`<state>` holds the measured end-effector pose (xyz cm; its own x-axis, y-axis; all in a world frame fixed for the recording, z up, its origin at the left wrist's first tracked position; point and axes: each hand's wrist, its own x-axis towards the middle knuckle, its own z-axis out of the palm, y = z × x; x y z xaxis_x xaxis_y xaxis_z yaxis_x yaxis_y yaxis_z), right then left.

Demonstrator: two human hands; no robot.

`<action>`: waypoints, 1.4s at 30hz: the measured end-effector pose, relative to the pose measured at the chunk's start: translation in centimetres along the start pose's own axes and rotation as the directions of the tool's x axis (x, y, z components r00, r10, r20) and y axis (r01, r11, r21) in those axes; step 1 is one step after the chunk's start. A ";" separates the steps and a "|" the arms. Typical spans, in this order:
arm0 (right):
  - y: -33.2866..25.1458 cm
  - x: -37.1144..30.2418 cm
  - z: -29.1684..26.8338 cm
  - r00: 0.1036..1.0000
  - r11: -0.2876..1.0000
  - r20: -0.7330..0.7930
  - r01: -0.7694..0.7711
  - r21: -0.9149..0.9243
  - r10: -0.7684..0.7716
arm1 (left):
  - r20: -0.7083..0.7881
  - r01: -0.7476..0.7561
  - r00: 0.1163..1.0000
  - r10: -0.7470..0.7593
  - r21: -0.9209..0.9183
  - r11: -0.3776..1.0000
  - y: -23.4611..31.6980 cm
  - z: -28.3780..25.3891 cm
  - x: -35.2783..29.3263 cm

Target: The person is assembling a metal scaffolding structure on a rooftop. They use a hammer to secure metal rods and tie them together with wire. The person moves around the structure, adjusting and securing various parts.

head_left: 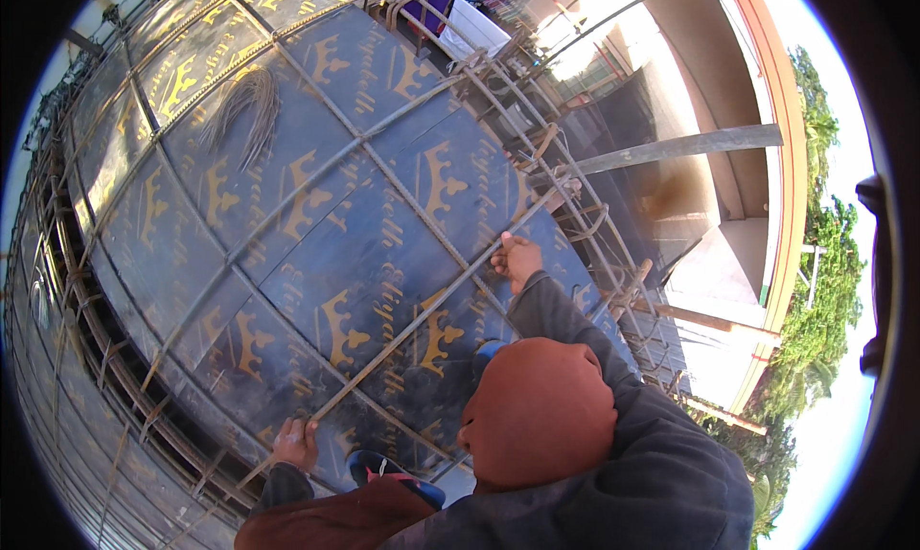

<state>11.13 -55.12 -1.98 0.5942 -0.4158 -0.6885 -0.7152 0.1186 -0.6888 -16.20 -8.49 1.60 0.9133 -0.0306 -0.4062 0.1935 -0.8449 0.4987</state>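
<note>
While you crouched on the deck of blue formwork panels (316,253) printed with yellow crowns, a grid of steel bars (287,191) lay spread across it, crossing at even spacing, probably so that each new bar could be set by eye against the ones already down; cages of bent steel (575,224) ran along the deck's right and left edges, and beyond the right edge the building dropped away toward trees (815,330). One long bar (402,334) ran diagonally between your hands, low over the panels and across the grid; you held it near both ends, which looked like the steadiest way to steer so long and springy a piece. Your right hand (517,261) had its grip closed around the bar's upper part; your left hand (295,442) had its grip wrapped on the lower end, just beside your blue shoe (393,473). A bundle of thin tie wire (244,104) lay well apart at the upper left, on the panels.
</note>
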 end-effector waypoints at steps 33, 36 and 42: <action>0.0 0.4 -0.2 0.998 1.000 -0.063 0.007 -0.001 -0.007 | -0.021 -0.003 1.000 0.003 0.004 1.000 -0.2 1.2 0.4; 0.3 0.7 -0.2 0.997 1.000 -0.077 0.000 0.008 0.001 | -0.018 -0.041 0.999 0.042 0.071 0.997 -0.1 0.8 0.2; -0.7 0.2 0.2 0.996 1.000 -0.094 -0.008 -0.013 0.007 | 0.039 0.012 0.999 -0.019 0.171 0.985 -2.0 -5.8 1.1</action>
<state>11.79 -55.11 -1.65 0.5520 -0.4977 -0.6690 -0.7246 0.1107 -0.6802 -13.52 -3.72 4.63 0.8949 -0.0355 -0.4449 0.1403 -0.9239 0.3559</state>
